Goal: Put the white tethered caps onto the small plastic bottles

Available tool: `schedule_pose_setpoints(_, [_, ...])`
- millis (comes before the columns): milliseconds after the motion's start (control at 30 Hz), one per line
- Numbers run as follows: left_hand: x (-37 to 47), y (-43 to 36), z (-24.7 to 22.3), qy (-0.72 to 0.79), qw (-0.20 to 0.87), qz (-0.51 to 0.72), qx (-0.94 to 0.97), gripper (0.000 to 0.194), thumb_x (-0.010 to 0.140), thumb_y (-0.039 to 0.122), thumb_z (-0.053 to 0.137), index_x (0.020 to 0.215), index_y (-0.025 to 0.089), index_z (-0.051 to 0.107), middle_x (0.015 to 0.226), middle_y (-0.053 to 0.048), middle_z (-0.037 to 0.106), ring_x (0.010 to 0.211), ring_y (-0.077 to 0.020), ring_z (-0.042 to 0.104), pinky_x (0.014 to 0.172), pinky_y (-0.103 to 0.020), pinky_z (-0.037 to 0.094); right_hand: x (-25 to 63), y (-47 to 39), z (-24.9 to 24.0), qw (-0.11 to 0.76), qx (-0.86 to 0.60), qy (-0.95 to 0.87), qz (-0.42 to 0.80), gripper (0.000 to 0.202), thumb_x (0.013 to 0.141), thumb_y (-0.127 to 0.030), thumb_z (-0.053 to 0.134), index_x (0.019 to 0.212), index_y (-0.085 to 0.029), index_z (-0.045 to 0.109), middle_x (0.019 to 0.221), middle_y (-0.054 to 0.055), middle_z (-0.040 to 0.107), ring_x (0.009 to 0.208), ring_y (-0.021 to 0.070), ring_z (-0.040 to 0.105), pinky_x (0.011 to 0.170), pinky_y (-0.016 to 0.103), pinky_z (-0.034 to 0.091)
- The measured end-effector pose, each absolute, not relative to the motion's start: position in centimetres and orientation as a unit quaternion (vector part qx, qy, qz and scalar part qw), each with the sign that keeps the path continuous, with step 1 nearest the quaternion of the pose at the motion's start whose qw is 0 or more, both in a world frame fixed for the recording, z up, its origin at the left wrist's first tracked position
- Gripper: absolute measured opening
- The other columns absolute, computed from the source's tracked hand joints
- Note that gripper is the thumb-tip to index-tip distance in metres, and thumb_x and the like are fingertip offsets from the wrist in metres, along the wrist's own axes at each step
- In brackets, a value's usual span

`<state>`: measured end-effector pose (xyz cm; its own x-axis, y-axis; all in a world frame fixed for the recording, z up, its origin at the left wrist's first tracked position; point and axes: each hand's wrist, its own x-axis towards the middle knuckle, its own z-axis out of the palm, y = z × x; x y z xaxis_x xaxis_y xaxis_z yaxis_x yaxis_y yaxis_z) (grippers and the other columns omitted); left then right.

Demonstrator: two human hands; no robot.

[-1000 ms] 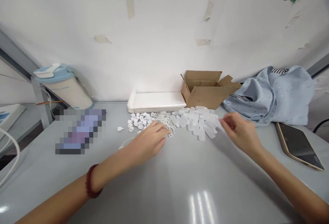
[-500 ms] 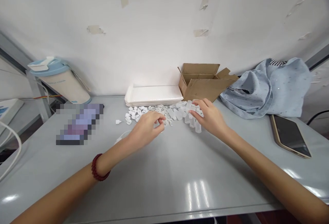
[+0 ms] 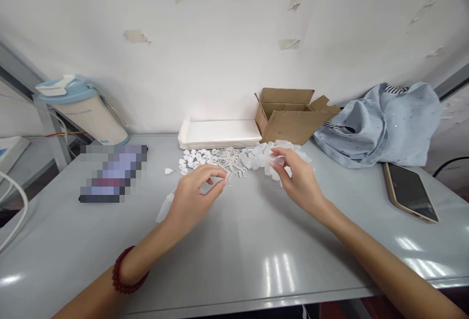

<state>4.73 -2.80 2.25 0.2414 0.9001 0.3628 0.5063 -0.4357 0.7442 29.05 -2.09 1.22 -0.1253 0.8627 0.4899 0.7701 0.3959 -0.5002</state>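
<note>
My left hand (image 3: 194, 194) is over the table, thumb and index finger pinched on a thin white curved strip (image 3: 230, 177). It is in front of a pile of similar strips (image 3: 234, 159) and small white caps (image 3: 194, 157). My right hand (image 3: 300, 180) pinches a translucent plastic sleeve (image 3: 277, 159) at the pile of frosted sleeves (image 3: 256, 155). Another translucent piece (image 3: 165, 207) lies left of my left wrist, partly covered by the hand.
Behind the piles are a stack of white trays (image 3: 222, 133) and an open cardboard box (image 3: 293, 123). A phone (image 3: 412, 192) and blue cloth bag (image 3: 395, 128) are at the right. A pixelated device (image 3: 117, 175) and tumbler (image 3: 88, 111) are at the left.
My left hand has moved left and toward me, away from the strips, with one strip now at its fingertips. My right hand has lifted a sleeve slightly from the pile.
</note>
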Motion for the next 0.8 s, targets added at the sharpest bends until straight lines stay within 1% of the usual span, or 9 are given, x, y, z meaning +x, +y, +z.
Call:
schedule_pose_setpoints(67, [5.2, -3.4, 2.3, 0.457, 0.239, 0.409, 0.753, 0.009, 0.084, 0.021, 0.058, 0.084, 0.022, 0.066, 0.091, -0.002, 0.070, 0.083, -0.0171, 0.063, 0.070, -0.030, 0.052, 27.7, -3.9, 1.7, 0.413, -0.527, -0.720, 0.182, 0.019, 0.092, -0.027, 0.047, 0.110, -0.021, 0.048, 0.104, 0.009, 0.062, 0.077, 0.0192, 0.065, 0.067, 0.034, 0.051])
schedule_pose_setpoints(133, [5.7, -3.9, 2.4, 0.449, 0.240, 0.417, 0.753, 0.009, 0.084, 0.019, 0.058, 0.084, 0.021, 0.066, 0.088, -0.001, 0.071, 0.079, -0.0162, 0.063, 0.069, -0.030, 0.053, 26.6, -5.3, 1.9, 0.410, -0.490, -0.717, 0.279, 0.018, 0.093, -0.027, 0.047, 0.110, -0.022, 0.047, 0.106, 0.007, 0.059, 0.073, 0.0164, 0.066, 0.065, 0.032, 0.052])
schedule_pose_setpoints(200, [6.1, -4.4, 2.5, 0.443, 0.240, 0.428, 0.750, 0.008, 0.083, 0.018, 0.059, 0.084, 0.021, 0.066, 0.086, -0.001, 0.071, 0.073, -0.0145, 0.063, 0.067, -0.028, 0.053, 25.8, -6.3, 1.9, 0.396, -0.458, -0.726, 0.325, 0.019, 0.093, -0.026, 0.046, 0.112, -0.023, 0.045, 0.105, 0.007, 0.058, 0.074, 0.0160, 0.066, 0.065, 0.032, 0.053])
schedule_pose_setpoints(333, [6.4, -5.1, 2.8, 0.439, 0.250, 0.439, 0.743, 0.008, 0.082, 0.016, 0.060, 0.084, 0.021, 0.066, 0.080, 0.001, 0.071, 0.066, -0.0130, 0.062, 0.063, -0.026, 0.054, 25.5, -6.9, 1.6, 0.368, -0.432, -0.757, 0.323, 0.021, 0.094, -0.022, 0.044, 0.114, -0.024, 0.044, 0.100, 0.007, 0.059, 0.078, 0.0178, 0.064, 0.068, 0.035, 0.053])
schedule_pose_setpoints(433, [6.3, -5.3, 3.0, 0.438, 0.260, 0.440, 0.740, 0.009, 0.083, 0.016, 0.059, 0.084, 0.022, 0.066, 0.078, 0.001, 0.070, 0.064, -0.0126, 0.061, 0.061, -0.025, 0.054, 25.6, -6.9, 1.4, 0.345, -0.419, -0.783, 0.304, 0.024, 0.093, -0.020, 0.044, 0.117, -0.024, 0.044, 0.101, 0.007, 0.060, 0.084, 0.0189, 0.062, 0.073, 0.036, 0.053])
schedule_pose_setpoints(500, [6.3, -5.4, 3.0, 0.431, 0.246, 0.438, 0.750, 0.010, 0.084, 0.014, 0.059, 0.086, 0.022, 0.065, 0.078, 0.001, 0.070, 0.065, -0.0122, 0.061, 0.061, -0.025, 0.054, 25.6, -6.8, 1.3, 0.335, -0.414, -0.799, 0.279, 0.027, 0.092, -0.019, 0.046, 0.118, -0.024, 0.044, 0.100, 0.007, 0.060, 0.083, 0.0187, 0.060, 0.073, 0.035, 0.053])
schedule_pose_setpoints(600, [6.2, -5.3, 2.5, 0.386, 0.185, 0.449, 0.784, 0.014, 0.085, 0.011, 0.057, 0.092, 0.021, 0.063, 0.083, -0.001, 0.069, 0.072, -0.0129, 0.062, 0.065, -0.026, 0.053, 25.5, -7.0, 1.1, 0.333, -0.407, -0.816, 0.239, 0.029, 0.092, -0.018, 0.048, 0.119, -0.024, 0.043, 0.096, 0.007, 0.060, 0.078, 0.0177, 0.059, 0.069, 0.033, 0.053])
schedule_pose_setpoints(733, [6.3, -5.3, 1.5, 0.303, 0.072, 0.456, 0.834, 0.023, 0.087, 0.007, 0.053, 0.106, 0.020, 0.058, 0.091, -0.004, 0.066, 0.081, -0.0156, 0.061, 0.071, -0.031, 0.052, 25.5, -7.2, 0.8, 0.348, -0.421, -0.806, 0.230, 0.037, 0.091, -0.017, 0.047, 0.126, -0.025, 0.037, 0.102, 0.008, 0.061, 0.074, 0.0166, 0.060, 0.065, 0.031, 0.054])
schedule_pose_setpoints(800, [6.3, -5.3, 1.3, 0.289, 0.060, 0.449, 0.843, 0.027, 0.088, 0.007, 0.051, 0.111, 0.019, 0.056, 0.092, -0.005, 0.065, 0.081, -0.0160, 0.060, 0.071, -0.032, 0.052, 25.5, -7.2, 0.7, 0.351, -0.425, -0.798, 0.245, 0.043, 0.091, -0.016, 0.046, 0.131, -0.026, 0.034, 0.104, 0.008, 0.061, 0.072, 0.0161, 0.060, 0.063, 0.031, 0.055])
